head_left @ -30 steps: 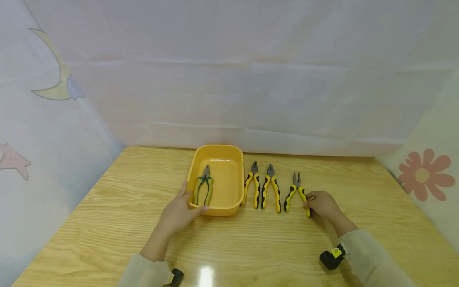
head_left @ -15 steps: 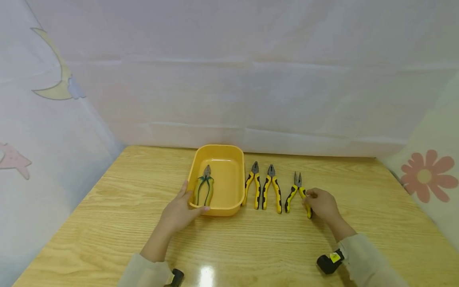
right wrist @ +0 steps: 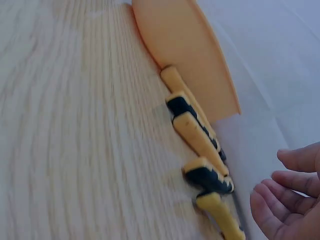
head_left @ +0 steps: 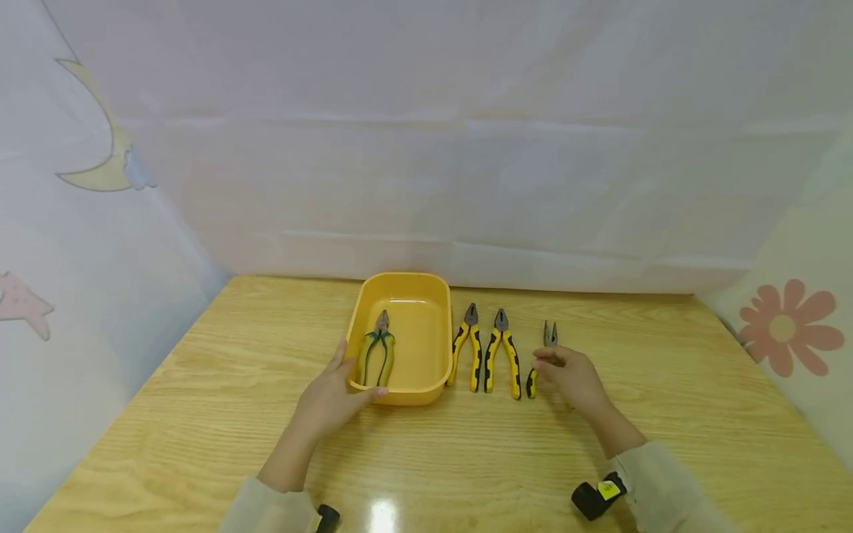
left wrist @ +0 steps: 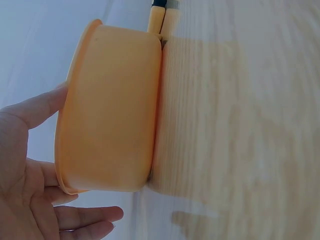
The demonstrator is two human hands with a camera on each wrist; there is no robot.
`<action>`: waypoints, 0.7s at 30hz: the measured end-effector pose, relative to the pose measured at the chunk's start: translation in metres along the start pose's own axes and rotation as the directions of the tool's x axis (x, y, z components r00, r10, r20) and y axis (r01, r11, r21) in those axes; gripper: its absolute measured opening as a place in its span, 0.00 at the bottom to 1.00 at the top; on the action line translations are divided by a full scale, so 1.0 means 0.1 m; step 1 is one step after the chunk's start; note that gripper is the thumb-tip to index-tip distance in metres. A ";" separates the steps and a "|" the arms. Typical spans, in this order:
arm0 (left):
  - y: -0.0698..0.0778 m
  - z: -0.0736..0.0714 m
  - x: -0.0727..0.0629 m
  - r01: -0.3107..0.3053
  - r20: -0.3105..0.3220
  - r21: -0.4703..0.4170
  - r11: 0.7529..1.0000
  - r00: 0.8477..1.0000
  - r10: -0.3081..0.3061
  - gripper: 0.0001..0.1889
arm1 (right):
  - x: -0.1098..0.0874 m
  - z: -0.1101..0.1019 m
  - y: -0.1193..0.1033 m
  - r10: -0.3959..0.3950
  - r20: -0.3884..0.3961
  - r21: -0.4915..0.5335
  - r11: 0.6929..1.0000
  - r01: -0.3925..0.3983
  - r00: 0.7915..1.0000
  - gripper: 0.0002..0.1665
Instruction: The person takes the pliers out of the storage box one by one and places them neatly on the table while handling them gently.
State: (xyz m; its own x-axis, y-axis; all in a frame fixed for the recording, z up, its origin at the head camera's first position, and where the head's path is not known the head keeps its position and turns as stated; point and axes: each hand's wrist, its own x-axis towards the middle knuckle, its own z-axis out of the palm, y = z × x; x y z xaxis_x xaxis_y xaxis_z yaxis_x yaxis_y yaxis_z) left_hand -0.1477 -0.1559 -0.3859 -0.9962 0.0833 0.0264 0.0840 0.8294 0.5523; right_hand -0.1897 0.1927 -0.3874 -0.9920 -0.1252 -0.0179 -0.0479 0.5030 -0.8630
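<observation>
Looking at the head view, you've got your left hand (head_left: 326,400) spread round the tray (head_left: 409,398), near-left corner, probably to steady it. Your right hand (head_left: 569,376) partly hides the rightmost pliers (head_left: 550,341) on the worktop (head_left: 480,459), handle-end toward you, easy to reach. Left wrist: loose grip, thumb against the tray. Right wrist: relaxed grip, grasping nothing.

I log two plain pale beige sleeves, left sleeve (head_left: 269,508) and right sleeve (head_left: 666,485). At the right cuff, a rounded black camera (head_left: 589,502) bears a yellow label (head_left: 609,489), marking illegible.
</observation>
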 end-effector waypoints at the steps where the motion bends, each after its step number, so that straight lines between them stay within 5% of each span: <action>1: 0.00 0.00 0.00 -0.003 -0.002 0.001 1.000 1.000 0.003 0.45 | 0.00 0.02 -0.02 -0.002 0.007 0.026 1.000 0.002 1.000 0.21; 8: -0.01 0.02 -0.01 -0.013 -0.014 0.001 1.000 1.000 0.013 0.45 | -0.01 0.17 -0.16 -0.024 0.057 0.204 0.979 0.012 0.998 0.25; 21: -0.01 0.01 0.00 -0.011 -0.013 0.005 1.000 1.000 0.011 0.47 | -0.03 0.50 -0.48 -0.017 0.164 0.333 0.942 -0.040 0.986 0.22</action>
State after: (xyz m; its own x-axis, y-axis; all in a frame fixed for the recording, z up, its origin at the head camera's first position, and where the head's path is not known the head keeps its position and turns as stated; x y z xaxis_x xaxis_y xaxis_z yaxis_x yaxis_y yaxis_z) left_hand -0.1480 -0.1563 -0.3870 -0.9955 0.0847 0.0434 0.0946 0.8313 0.5477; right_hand -0.1788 0.1263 -0.3710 -0.9584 -0.2723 -0.0863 0.0333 0.1936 -0.9805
